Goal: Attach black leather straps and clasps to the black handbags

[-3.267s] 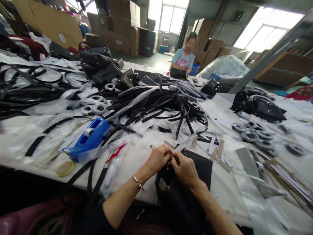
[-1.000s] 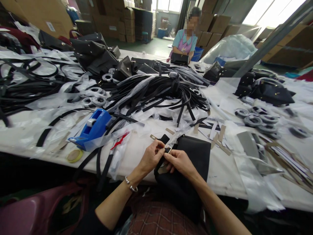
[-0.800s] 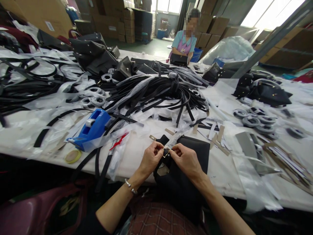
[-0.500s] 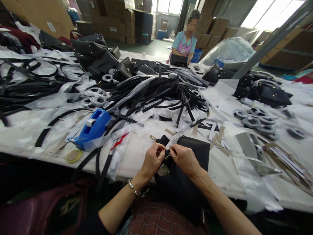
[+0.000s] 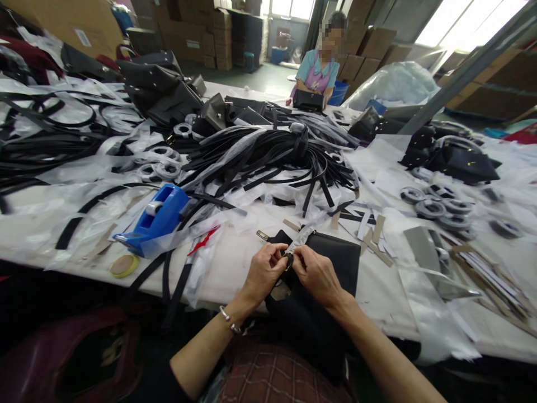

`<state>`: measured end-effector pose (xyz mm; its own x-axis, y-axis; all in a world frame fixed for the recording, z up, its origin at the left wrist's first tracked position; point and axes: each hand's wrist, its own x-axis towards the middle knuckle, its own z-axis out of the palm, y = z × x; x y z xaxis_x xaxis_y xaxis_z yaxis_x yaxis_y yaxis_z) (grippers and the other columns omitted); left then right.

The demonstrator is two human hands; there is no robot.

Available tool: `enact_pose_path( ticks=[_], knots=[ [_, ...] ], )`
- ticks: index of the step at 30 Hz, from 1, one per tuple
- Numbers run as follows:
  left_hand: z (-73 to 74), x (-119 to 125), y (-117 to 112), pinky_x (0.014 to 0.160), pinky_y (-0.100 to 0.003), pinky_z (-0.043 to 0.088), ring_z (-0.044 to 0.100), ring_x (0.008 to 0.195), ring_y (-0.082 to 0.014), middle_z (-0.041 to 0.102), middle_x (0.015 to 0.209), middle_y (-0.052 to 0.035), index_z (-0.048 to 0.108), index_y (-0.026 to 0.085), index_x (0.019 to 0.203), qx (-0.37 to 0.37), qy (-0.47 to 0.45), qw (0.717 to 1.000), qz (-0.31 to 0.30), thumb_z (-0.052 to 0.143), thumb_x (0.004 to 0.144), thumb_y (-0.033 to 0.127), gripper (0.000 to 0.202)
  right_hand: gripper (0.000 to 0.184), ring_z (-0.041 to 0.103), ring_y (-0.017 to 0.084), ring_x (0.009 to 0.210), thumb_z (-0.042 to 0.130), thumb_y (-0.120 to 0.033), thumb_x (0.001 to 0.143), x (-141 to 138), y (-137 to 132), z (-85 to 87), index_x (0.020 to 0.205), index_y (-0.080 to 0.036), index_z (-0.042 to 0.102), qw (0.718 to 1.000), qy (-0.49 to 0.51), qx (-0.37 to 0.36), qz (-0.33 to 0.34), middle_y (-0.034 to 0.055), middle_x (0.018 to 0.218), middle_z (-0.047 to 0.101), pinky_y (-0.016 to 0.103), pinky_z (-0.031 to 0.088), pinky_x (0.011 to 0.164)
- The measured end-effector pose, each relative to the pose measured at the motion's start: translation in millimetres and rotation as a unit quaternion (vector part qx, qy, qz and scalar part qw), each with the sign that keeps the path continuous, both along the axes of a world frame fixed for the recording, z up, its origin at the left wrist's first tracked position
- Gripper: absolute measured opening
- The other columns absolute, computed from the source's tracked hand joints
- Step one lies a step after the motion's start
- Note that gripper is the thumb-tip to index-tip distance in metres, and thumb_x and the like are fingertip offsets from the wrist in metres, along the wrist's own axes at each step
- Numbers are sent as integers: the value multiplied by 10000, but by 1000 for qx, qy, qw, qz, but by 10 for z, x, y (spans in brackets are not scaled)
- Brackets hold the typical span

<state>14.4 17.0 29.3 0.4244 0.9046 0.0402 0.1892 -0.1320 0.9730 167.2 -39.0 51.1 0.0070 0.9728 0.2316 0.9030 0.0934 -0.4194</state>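
In the head view, my left hand point(image 5: 263, 272) and right hand point(image 5: 318, 274) meet over the black bag point(image 5: 335, 256), fingertips of both pinched on the plastic-wrapped strap point(image 5: 300, 240), at its gold-toned buckle point(image 5: 288, 263). The bag lies partly on the white table point(image 5: 235, 239), its near part hanging past the edge by my lap. To my left sit a blue tape dispenser point(image 5: 161, 217) and a yellow tape roll point(image 5: 124, 266).

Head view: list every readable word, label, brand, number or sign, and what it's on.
No readable text.
White label on the large cardboard box: too small to read.
Pale label on a stacked carton: too small.
Black bag, blue tape dispenser: no text seen.
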Motion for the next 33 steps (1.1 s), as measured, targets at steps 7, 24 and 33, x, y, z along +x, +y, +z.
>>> enact_pose_path(
  ticks=[7,24,33],
  knots=[
    [-58,16,-64,616,-221,457,562,656,-110,600,783,5,637,144,1040,-244,-178,952,55,676,782,374,347,226,634,156,668,399,-211,978,-85,-109,-14,850,-182,583,1000,-17,12,13,41,752,644,250,418,640],
    [-32,-229,-371,477,-200,291,378,491,-88,458,622,70,399,196,1352,-337,-204,917,-69,526,887,391,520,189,578,140,581,403,-185,961,-275,-177,63,806,-189,512,988,-97,28,114,10,690,606,266,332,539],
    [-93,-143,-463,705,-221,454,578,759,-131,632,833,-4,617,172,1011,-367,-264,886,102,586,802,314,254,92,622,152,627,464,-127,906,-443,-214,47,855,-166,530,978,-123,-56,156,25,758,652,278,327,523]
  ],
)
